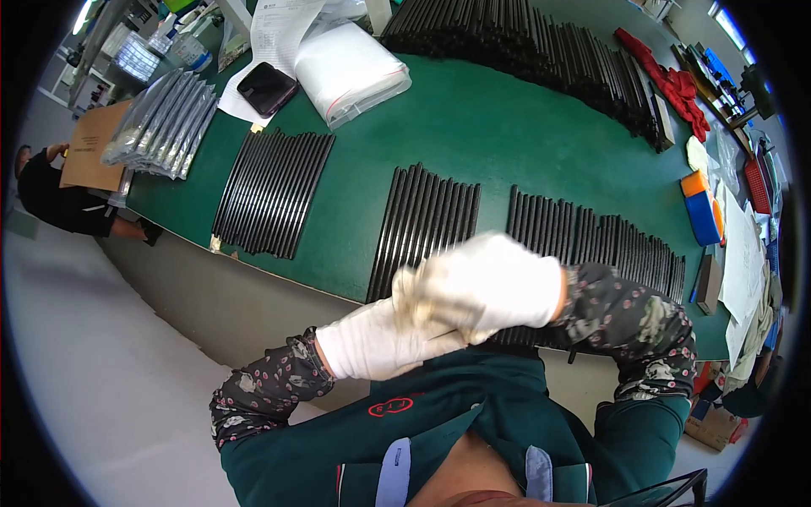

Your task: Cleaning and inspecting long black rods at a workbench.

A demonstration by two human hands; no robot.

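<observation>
Looks to be a sorting or tidying step w/ thin black rods (427,207), judging by the groups laid out. Working over the near edge of the green bench (473,110), white-gloved, w/ left hand (372,345) lower and right hand (503,279) set across from the other side, overlapping at the fingers. Too blurred there: can't tell if narrow, wide, or holding anything, e.g. some small item tucked inside.

Re rods: laid side by side in a left group (274,194) well apart from the hands, a middle group (414,224) partly hidden by them, and a right group (608,241) running behind right hand and sleeve (629,317). Also heaped in a big pile (473,29) along the far side. Beyond left group: phone (268,89) on a paper sheet (274,38), beside a clear plastic pack (351,76).

Next move prob. calls for parting the hands, then a light two-handed hold on near ends of middle group, keeping all parallel w/o bumping right group. Slim + seemingly round, so apt to roll if nudged.
</observation>
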